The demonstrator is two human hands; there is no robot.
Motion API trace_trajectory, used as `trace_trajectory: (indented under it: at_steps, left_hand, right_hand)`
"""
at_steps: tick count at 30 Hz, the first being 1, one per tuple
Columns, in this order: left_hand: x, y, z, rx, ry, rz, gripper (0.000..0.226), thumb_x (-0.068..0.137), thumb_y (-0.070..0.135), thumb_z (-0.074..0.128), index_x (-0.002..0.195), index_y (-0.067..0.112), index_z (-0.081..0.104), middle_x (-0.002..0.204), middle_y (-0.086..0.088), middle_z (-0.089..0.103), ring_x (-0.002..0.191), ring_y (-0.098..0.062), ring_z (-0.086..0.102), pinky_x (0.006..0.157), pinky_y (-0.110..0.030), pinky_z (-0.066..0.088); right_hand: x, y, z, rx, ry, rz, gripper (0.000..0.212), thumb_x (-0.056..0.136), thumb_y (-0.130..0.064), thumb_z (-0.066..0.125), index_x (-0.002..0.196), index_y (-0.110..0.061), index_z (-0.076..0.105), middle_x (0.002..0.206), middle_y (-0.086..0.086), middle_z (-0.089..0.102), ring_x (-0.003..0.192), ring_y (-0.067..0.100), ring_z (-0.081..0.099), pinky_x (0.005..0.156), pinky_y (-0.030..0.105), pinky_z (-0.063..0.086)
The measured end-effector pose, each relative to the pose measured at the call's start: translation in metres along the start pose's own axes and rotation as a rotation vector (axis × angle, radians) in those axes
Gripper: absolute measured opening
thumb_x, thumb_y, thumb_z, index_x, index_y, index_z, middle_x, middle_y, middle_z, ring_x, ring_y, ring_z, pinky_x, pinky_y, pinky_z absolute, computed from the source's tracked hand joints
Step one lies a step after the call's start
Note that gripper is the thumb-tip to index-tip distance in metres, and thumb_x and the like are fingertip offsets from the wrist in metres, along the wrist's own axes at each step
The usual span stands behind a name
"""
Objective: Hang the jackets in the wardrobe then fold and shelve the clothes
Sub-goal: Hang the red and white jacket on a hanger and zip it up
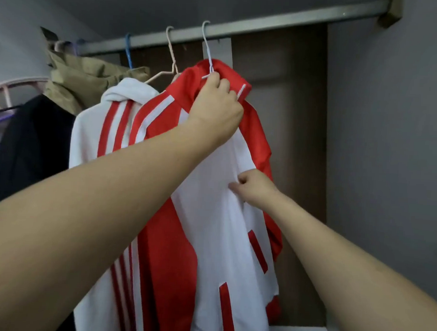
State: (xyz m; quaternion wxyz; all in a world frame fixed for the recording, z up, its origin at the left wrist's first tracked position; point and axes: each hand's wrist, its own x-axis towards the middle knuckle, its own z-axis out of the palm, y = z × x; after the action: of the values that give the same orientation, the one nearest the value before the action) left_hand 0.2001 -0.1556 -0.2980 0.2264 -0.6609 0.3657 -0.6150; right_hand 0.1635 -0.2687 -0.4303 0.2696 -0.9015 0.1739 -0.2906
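Hanging from the grey wardrobe rail (279,22) by a white wire hanger (207,45), a red and white jacket (210,239) fills the middle of the view, its front turned toward the camera and its red collar up near the rail. The left hand (215,108) is raised to the collar, fingers curled round the neck of the hanger and the collar fabric just below the hook, gripping both together. The right hand (252,188) sits lower, on the white chest panel, where thumb and fingertips pinch a small fold of the cloth near the front edge (the exact seam under the fingers is hidden by the hand itself). Both forearms are bare and reach up from the bottom corners.

Just left of this jacket, touching it, hangs a white hooded jacket (97,136) with red stripes down its sleeve, on a pale pink hanger (170,54). Further left along the rail are a blue hanger hook (128,50), an olive-khaki garment (86,79) bunched up by the rail, and a dark garment (32,149) below it. A pink plastic hanger (9,86) and a purple one (1,118) show at the left edge. Behind the clothes stands the brown back panel (296,118) of the wardrobe, with grey walls on either side.
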Motion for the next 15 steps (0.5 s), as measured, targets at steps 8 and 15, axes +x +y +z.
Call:
trace_trajectory:
  at_steps: [8, 15]
  left_hand:
    - [0.038, -0.063, 0.004, 0.017, 0.051, -0.284, 0.032, 0.096, 0.011, 0.038, 0.112, 0.009, 0.066, 0.109, -0.013, 0.064, 0.106, -0.035, 0.051, 0.100, -0.049, 0.032]
    - [0.035, -0.059, 0.035, -0.255, -0.041, -0.248, 0.027, 0.101, 0.012, 0.036, 0.120, 0.004, 0.054, 0.114, -0.017, 0.057, 0.094, -0.041, 0.061, 0.063, -0.043, 0.035]
  right_hand:
    - [0.025, -0.066, -0.038, -0.338, -0.315, 0.062, 0.020, 0.096, -0.024, 0.059, 0.090, -0.005, 0.061, 0.078, 0.007, 0.068, 0.068, 0.019, 0.066, 0.066, 0.030, 0.053]
    - [0.033, -0.055, -0.014, -0.329, -0.462, 0.080, 0.024, 0.094, -0.026, 0.064, 0.098, -0.002, 0.065, 0.089, 0.006, 0.071, 0.072, 0.020, 0.066, 0.068, 0.031, 0.056]
